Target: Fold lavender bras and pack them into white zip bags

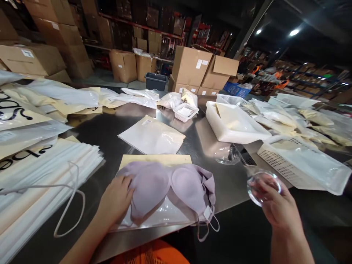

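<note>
Possibly, the straps (202,240), dangling past the near edge of the surface (235,187) at five o'clock, could be snagging on the orange garment (154,253) and dragging the lilac bra (152,185) off its bag (177,212) at six o'clock. The left hand (117,194), forearm (89,233) slanting in from seven, is resting on the bra's nine-o'clock side, its grip impossible to tell; at four o'clock, the right hand (283,207) is gripping a clear ring (252,193).

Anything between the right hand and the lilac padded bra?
Only the clear, shiny round object in the right hand, on the side facing the lilac padded bra; past it, just the grey metal tabletop. Nothing else visible blocks.
</note>
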{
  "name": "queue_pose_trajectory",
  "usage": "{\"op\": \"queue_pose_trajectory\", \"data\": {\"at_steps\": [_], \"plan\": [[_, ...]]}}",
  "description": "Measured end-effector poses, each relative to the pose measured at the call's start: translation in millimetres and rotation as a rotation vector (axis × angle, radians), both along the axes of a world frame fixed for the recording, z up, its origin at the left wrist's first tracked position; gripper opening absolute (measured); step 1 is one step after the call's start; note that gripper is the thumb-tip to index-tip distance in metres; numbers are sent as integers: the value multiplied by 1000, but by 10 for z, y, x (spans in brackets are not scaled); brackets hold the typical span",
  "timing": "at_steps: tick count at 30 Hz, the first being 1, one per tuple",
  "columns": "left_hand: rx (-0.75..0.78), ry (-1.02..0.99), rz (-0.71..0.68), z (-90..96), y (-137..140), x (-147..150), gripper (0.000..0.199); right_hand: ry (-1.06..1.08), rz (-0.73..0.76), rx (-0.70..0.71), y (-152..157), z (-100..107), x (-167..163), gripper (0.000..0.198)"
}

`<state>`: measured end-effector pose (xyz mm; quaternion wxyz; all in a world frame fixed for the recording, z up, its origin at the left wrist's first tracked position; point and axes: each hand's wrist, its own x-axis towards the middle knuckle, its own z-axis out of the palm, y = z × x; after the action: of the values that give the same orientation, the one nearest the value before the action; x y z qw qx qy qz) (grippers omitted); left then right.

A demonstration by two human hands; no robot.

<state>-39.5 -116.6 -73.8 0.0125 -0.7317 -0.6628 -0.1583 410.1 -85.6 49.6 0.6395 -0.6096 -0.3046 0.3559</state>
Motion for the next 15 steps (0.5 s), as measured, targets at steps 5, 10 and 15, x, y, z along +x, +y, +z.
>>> {"op": "queue_pose_trajectory", "data": {"at_steps": [5,10,15], "plan": [[127,120,176,-13,-112,-69,49,18,494,-193,60,-214,-685,61],[-40,115,312,35,-198,-230,50,-206,783,-329,332,-467,-1156,52],[-128,34,269,73,-168,-251,36,-327,779,-293,502,-590,-1258,45]]}}
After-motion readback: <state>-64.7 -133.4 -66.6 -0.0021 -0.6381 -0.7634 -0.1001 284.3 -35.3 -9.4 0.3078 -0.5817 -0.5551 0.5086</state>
